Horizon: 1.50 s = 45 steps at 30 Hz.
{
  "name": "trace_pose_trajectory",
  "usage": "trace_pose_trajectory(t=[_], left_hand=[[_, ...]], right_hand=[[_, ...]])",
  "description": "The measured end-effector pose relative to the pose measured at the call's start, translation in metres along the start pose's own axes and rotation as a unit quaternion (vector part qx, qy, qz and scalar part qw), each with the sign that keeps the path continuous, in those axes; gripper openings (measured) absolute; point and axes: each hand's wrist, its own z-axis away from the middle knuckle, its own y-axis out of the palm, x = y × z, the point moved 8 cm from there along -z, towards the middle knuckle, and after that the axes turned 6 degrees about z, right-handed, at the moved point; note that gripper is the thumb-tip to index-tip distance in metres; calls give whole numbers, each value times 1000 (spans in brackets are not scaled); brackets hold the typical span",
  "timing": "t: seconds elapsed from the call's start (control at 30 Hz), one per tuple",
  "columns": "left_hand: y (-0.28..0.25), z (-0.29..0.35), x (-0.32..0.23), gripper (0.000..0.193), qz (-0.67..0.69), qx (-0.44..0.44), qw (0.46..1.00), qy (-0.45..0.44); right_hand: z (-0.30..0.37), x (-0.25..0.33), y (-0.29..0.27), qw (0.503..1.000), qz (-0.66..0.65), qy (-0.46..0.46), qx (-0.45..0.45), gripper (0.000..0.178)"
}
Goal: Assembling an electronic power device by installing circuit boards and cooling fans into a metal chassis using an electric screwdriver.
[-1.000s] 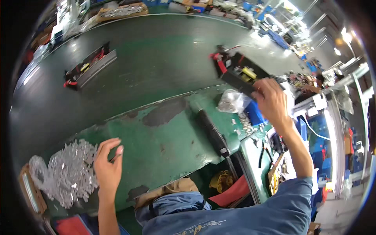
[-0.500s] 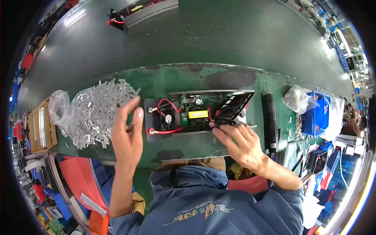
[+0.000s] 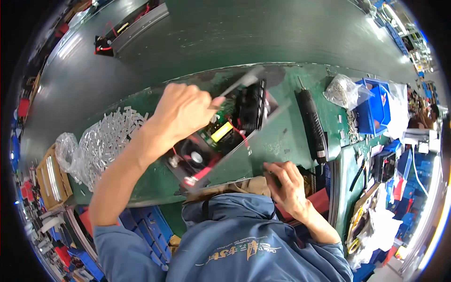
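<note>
My left hand [image 3: 184, 109] is closed on the far metal side of an open power inverter [image 3: 221, 152], which is turned aslant and blurred by motion. Its circuit board carries a yellow-labelled transformer [image 3: 221, 132]. At the near left end is a panel with a black fan [image 3: 193, 159] and red wires. A black slotted end panel [image 3: 250, 105] stands at the opposite end. Apart from the inverter, my right hand [image 3: 287, 187] hovers by the bench's front edge, fingers loosely bent and apart, with nothing visible in them.
A black electric screwdriver [image 3: 311, 123] lies to the right. Beyond it are a clear bag of small parts [image 3: 341, 92] and a blue bin [image 3: 372, 110]. Many small metal pieces [image 3: 105, 143] are heaped at the left, near a cardboard box [image 3: 52, 176]. Another inverter [image 3: 134, 29] lies at the far left.
My left hand has moved from beside the inverter onto its far side, and the inverter has swung from straight to slanted. My right hand has let go of the end panel and drawn back toward me.
</note>
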Motion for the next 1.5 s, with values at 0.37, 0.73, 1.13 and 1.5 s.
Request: trace_pose_trajectory(t=[0.37, 0.73, 1.13, 1.5], left_hand=[[4, 107, -3, 47, 462, -85, 813, -343], [-34, 41, 36, 37, 304, -191, 932, -56], [39, 88, 122, 33, 638, -107, 667, -369], [22, 113, 98, 17, 416, -203, 826, -321]], right_hand=[[7, 39, -51, 978, 43, -113, -172, 44], [-35, 56, 20, 980, 171, -105, 5, 23], [-81, -19, -30, 970, 138, -178, 87, 24], [-83, 3, -15, 977, 183, -112, -13, 48]])
